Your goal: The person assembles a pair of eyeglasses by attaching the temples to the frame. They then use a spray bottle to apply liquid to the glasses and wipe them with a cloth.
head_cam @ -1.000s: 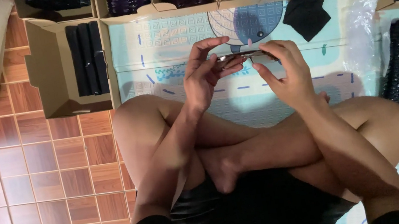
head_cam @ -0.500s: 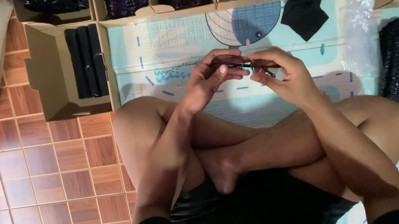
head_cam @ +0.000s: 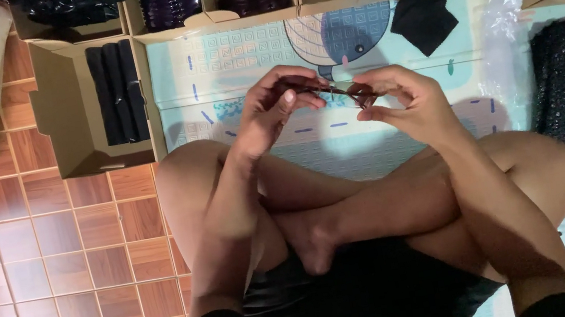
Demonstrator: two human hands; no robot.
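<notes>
Holding dark glasses [head_cam: 332, 90] between both hands, my left hand [head_cam: 274, 106] and right hand [head_cam: 403, 104] pinch opposite ends above the mat [head_cam: 235, 59].

Glasses [head_cam: 332, 90] between both hands, boxes [head_cam: 89, 99] beyond.

Glossy glazed floor tiles [head_cam: 67, 240], matt cardboard boxes [head_cam: 68, 133], black matt cloth [head_cam: 423, 19], crinkly clear plastic [head_cam: 508, 44].
</notes>
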